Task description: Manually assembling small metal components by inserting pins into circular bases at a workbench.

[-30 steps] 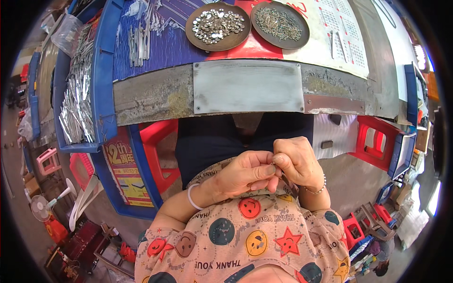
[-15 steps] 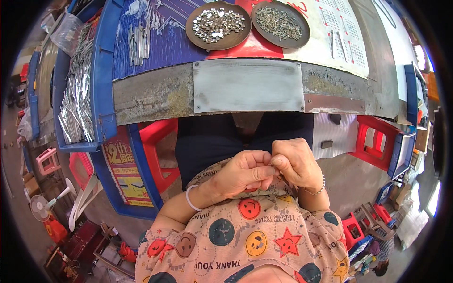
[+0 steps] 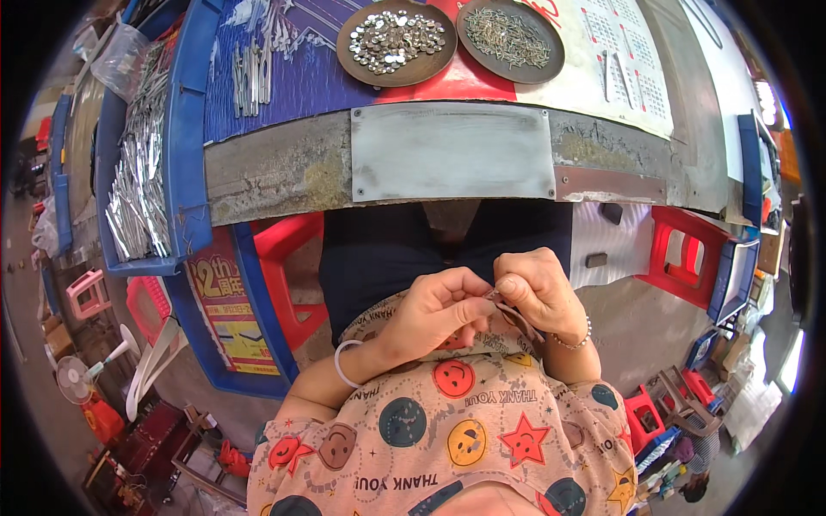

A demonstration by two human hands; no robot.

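In front of my lap, my right hand [image 3: 542,294] is closed with its thumb pressed on a thin metal piece [image 3: 522,326], part of which sticks out below the palm. Its kind is too small and too covered to tell. My left hand [image 3: 446,311] is right beside it, fingers curled and thumb tip close to the index finger, at the near end of that piece. What the left fingertips pinch is hidden. Beyond the hands, on the workbench, stand a round dish of small shiny discs [image 3: 397,43] and a dish of thin metal pins [image 3: 506,43].
The bench edge has a grey metal plate [image 3: 452,153] screwed on. Slender metal tools [image 3: 252,82] lie at the bench's left. A blue bin [image 3: 188,155] with many silvery metal pieces stands farther left. Red stools [image 3: 688,258] are under the bench.
My left hand has drawn slightly left, opening a small gap between the hands. More of the thin metal piece shows under my right hand, which has turned a little.
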